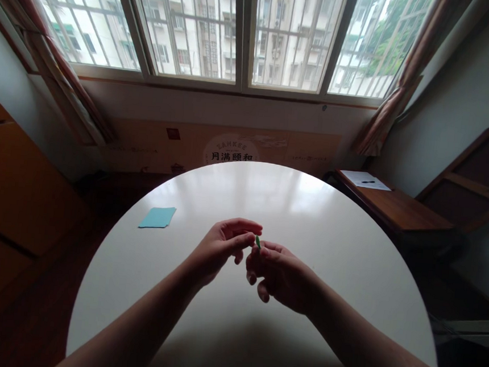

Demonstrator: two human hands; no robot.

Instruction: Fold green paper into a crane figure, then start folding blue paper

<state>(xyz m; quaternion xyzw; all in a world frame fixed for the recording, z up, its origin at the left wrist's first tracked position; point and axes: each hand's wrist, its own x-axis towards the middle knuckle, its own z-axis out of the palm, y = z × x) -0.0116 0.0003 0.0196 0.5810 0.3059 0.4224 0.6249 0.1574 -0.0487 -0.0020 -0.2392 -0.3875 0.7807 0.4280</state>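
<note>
ok so where i'm at: pretty much mid-handling, i'd say. the small green piece [257,242] is up above the table [334,231], right between my two hands, so picking it up is done and putting it down isn't. my right hand [283,272] has its lower end pinched between thumb and finger, other fingers curled loosely underneath. my left hand [224,242] has thumb and forefinger right at the upper end, but i can't tell if they're actually gripping or just touching. it's also too small to tell whether it's folded or just a scrap, so i can't say how much work is left on it. the light blue squares [157,217] lie flat over on the left, well apart from both hands. table's round, white and glossy, with window light bouncing off the far side. room's kinda dim: big window [245,35] ahead, apartment blocks [209,49] outside, a tied curtain [51,66] at the left and another curtain [391,99] at the right, a printed panel [146,135] below, orange-brown cabinet [17,181] on my left, and a wooden side table [413,212] on my right holding white paper [354,176] and a dark pen [368,182].
</note>
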